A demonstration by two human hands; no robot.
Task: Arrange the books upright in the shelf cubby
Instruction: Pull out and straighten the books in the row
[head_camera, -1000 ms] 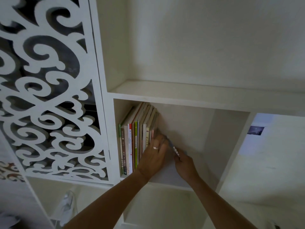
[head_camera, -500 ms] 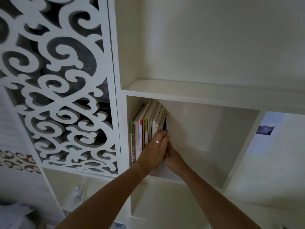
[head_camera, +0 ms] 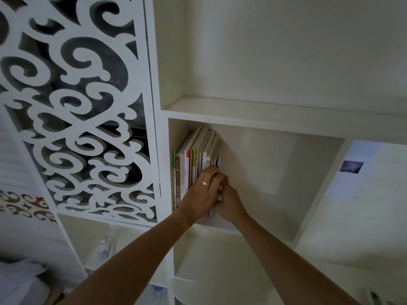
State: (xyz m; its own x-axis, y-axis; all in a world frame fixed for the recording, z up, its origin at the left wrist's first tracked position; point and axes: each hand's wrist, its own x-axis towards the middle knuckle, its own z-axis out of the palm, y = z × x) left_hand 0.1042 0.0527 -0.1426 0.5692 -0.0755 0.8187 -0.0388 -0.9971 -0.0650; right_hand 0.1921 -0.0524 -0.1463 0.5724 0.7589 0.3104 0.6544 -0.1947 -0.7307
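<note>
A row of books (head_camera: 189, 164) stands upright at the left side of a white shelf cubby (head_camera: 275, 172), leaning slightly against its left wall. My left hand (head_camera: 201, 194), with a ring on one finger, lies over the spines at the row's right end, its fingers curled round them. My right hand (head_camera: 230, 199) sits just beside it, touching it, and grips a thin blue book (head_camera: 218, 161) pressed upright against the end of the row. Most of that book is hidden behind my hands.
The right half of the cubby holds nothing. A white carved scroll panel (head_camera: 88, 119) stands to the left. An open shelf (head_camera: 264, 106) lies above and another cubby (head_camera: 220, 260) below. A paper with a small photo (head_camera: 351, 167) hangs on the wall to the right.
My right hand has swung the thin blue book from a slant up against the end of the row. My two hands have come together there.
</note>
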